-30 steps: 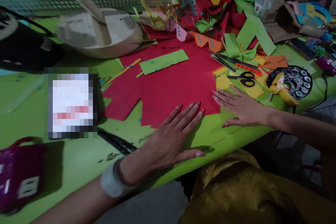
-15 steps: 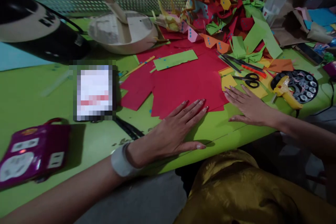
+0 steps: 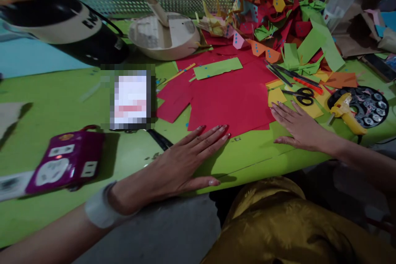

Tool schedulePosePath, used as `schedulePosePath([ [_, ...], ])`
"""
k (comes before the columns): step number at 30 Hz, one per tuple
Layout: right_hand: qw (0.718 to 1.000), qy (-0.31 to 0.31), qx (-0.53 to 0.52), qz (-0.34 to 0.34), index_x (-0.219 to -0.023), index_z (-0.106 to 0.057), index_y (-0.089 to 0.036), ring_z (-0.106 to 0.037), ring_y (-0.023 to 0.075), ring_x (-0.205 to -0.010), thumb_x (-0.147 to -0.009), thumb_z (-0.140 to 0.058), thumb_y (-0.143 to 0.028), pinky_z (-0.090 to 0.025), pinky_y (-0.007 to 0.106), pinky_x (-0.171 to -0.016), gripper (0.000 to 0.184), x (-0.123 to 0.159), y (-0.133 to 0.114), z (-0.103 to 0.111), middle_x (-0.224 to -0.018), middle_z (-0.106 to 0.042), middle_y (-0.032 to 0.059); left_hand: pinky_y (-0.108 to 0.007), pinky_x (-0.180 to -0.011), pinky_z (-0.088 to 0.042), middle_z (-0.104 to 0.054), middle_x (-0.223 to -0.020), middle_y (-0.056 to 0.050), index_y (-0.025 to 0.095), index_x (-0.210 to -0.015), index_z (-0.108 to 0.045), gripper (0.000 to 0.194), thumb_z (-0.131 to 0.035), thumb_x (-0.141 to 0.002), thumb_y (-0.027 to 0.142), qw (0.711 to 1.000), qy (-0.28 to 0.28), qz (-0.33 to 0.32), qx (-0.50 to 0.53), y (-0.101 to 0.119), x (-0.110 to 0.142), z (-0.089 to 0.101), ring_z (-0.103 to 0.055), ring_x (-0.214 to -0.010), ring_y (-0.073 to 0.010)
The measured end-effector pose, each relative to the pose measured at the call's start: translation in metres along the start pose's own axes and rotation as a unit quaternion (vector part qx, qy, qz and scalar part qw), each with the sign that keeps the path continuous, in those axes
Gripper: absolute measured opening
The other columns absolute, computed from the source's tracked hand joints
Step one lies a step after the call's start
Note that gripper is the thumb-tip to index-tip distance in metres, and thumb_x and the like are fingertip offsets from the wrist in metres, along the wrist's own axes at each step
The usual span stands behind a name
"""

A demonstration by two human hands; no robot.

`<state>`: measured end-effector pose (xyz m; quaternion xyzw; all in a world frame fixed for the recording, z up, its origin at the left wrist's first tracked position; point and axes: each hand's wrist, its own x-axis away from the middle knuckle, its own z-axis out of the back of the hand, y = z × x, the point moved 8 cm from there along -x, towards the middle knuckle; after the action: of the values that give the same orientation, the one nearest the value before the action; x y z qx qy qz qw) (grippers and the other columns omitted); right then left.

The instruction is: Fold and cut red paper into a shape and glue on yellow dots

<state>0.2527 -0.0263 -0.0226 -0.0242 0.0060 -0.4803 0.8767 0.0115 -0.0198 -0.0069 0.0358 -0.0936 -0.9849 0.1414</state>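
My left hand lies palm down and open, its fingertips at the near edge of the red paper. My right hand rests flat and open by the right corner of that paper, fingertips near a small yellow paper piece. Neither hand holds anything. A cut green strip lies across the red sheets. Beyond my right hand are black-handled scissors and an orange-and-black cutter-like tool. A yellow glue gun lies over a round black tray.
A heap of folded coloured paper is piled at the back. At the back left stand a white bowl and a black-and-cream appliance. A blurred lit screen and a purple device lie left on the green table.
The view has swung left, so things sit further right in it. My left hand has drawn back a little to the left along the paper's edge. My right hand stays nearly in place.
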Motion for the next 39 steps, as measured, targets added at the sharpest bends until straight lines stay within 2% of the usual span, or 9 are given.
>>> schedulePosePath([
  [4,1.000,0.011,-0.016,0.004,-0.155,-0.027,-0.013,-0.030,0.0314,-0.149,-0.094,-0.025,-0.071,-0.020,0.060,-0.120,0.084,-0.001,0.000,0.004,-0.159,-0.034,0.0173,-0.044,-0.123,-0.017,-0.021,-0.163,-0.013,0.022,-0.159,0.003,0.099,-0.050,-0.089,0.067,0.999,-0.026,0.015,0.019,-0.005,0.008,-0.001,-0.030,-0.148,-0.0304],
  [8,0.997,0.056,-0.028,-0.036,-0.140,-0.053,-0.011,-0.049,0.0303,-0.136,-0.099,-0.031,-0.060,-0.033,0.051,-0.115,0.067,-0.015,0.006,0.022,-0.143,-0.056,0.0177,-0.047,-0.122,-0.019,-0.022,-0.162,-0.013,0.023,-0.159,0.004,0.099,-0.050,-0.089,0.068,0.999,-0.036,0.018,0.020,-0.007,0.009,0.000,-0.030,-0.148,-0.0315],
  [14,0.987,0.017,-0.014,-0.158,-0.123,-0.064,-0.012,-0.063,0.0314,-0.105,-0.090,-0.060,-0.053,-0.049,0.040,-0.084,0.053,-0.042,0.019,0.032,-0.118,-0.065,0.0169,-0.048,-0.119,-0.027,-0.027,-0.160,-0.014,0.022,-0.159,-0.001,0.098,-0.051,-0.089,0.068,1.000,-0.012,0.018,0.000,-0.003,0.006,0.005,-0.037,-0.144,-0.0329],
  [20,0.978,-0.037,-0.082,-0.189,-0.122,-0.062,-0.017,-0.063,0.0242,-0.086,-0.084,-0.070,-0.049,-0.039,0.031,-0.067,0.050,-0.052,0.024,0.032,-0.099,-0.069,0.0096,-0.051,-0.115,-0.036,-0.034,-0.158,-0.015,0.023,-0.160,-0.004,0.094,-0.048,-0.090,0.069,0.999,0.005,0.026,-0.019,-0.003,0.005,0.007,-0.043,-0.141,-0.0343],
  [26,0.957,-0.019,-0.206,-0.205,-0.082,-0.067,-0.019,-0.053,0.0131,-0.063,-0.079,-0.076,-0.034,-0.029,0.027,-0.058,0.018,-0.056,0.030,0.036,-0.069,-0.062,-0.0008,-0.052,-0.100,-0.049,-0.054,-0.146,-0.017,0.022,-0.157,-0.027,0.073,-0.045,-0.096,0.058,0.993,0.102,0.043,-0.037,-0.005,-0.001,0.036,-0.057,-0.127,-0.0361],
  [32,0.884,0.063,-0.417,-0.200,-0.066,-0.061,-0.019,-0.043,0.0093,-0.053,-0.074,-0.076,-0.042,-0.030,0.026,-0.051,0.028,-0.052,0.039,0.046,-0.057,-0.053,-0.0040,-0.028,-0.061,-0.052,-0.075,-0.086,-0.007,0.020,-0.103,-0.073,0.023,-0.053,-0.097,0.031,0.976,0.183,0.067,0.093,0.007,-0.020,0.062,-0.070,-0.072,-0.0185],
  [35,0.834,0.143,-0.494,-0.200,-0.069,-0.062,-0.019,-0.040,0.0083,-0.051,-0.073,-0.076,-0.047,-0.030,0.025,-0.048,0.032,-0.047,0.045,0.056,-0.057,-0.052,-0.0048,-0.024,-0.052,-0.046,-0.068,-0.063,-0.004,0.018,-0.073,-0.071,0.038,-0.046,-0.100,0.029,0.961,0.149,0.076,0.219,0.010,-0.035,0.057,-0.063,-0.056,-0.0133],
  [37,0.798,0.191,-0.533,-0.208,-0.071,-0.062,-0.019,-0.040,0.0081,-0.052,-0.071,-0.077,-0.048,-0.032,0.024,-0.049,0.033,-0.044,0.050,0.060,-0.059,-0.053,-0.0048,-0.022,-0.049,-0.046,-0.066,-0.059,-0.003,0.018,-0.071,-0.071,0.043,-0.046,-0.100,0.037,0.933,0.112,0.136,0.314,-0.001,-0.044,0.045,-0.061,-0.051,-0.0125],
  [39,0.764,0.222,-0.564,-0.219,-0.072,-0.062,-0.020,-0.043,0.0084,-0.054,-0.070,-0.079,-0.049,-0.035,0.025,-0.050,0.034,-0.041,0.053,0.059,-0.062,-0.055,-0.0043,-0.023,-0.053,-0.052,-0.075,-0.073,-0.006,0.018,-0.090,-0.075,0.037,-0.051,-0.096,0.046,0.876,0.101,0.218,0.418,-0.020,-0.049,0.031,-0.067,-0.060,-0.0155],
])
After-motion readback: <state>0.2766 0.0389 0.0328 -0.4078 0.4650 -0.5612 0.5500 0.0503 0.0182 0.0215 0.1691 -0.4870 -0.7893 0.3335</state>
